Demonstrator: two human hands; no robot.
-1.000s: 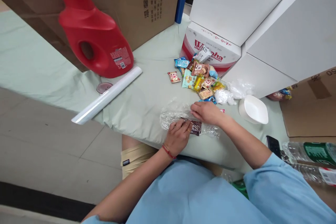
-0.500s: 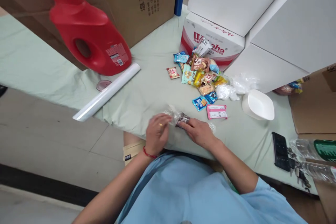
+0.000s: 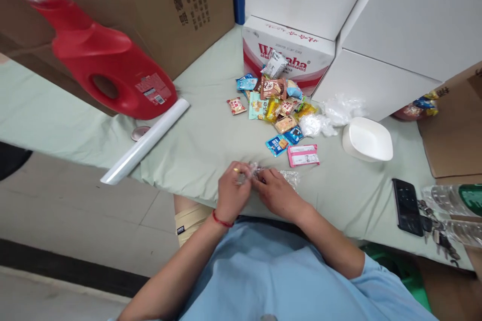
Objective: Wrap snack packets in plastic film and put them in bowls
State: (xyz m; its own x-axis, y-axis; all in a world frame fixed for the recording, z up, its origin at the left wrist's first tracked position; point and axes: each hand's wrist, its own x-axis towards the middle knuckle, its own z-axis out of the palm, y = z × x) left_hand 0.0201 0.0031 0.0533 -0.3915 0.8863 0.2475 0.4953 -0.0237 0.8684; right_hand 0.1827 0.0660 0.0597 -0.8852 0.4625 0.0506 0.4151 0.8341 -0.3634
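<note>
My left hand (image 3: 232,191) and my right hand (image 3: 276,194) meet at the near edge of the table, both pinching a clear plastic bag (image 3: 286,177) with a dark snack packet inside, mostly hidden by the fingers. The left wrist has a red string and a finger carries a ring. Beyond the hands lie a pink packet (image 3: 303,155) and a blue packet (image 3: 276,145). Farther back is a pile of snack packets (image 3: 274,103).
A red detergent jug (image 3: 105,67) and a white roll (image 3: 145,141) lie at the left. A white bowl (image 3: 368,139), crumpled plastic (image 3: 341,109), a black phone (image 3: 407,199), keys and bottles are at the right. Cardboard and white boxes (image 3: 289,55) line the back of the green-covered table (image 3: 196,135).
The plastic lay flat under my hands; I gathered it around the dark packet and pulled it toward me. Both hands now close together on it. The view shifted left.
</note>
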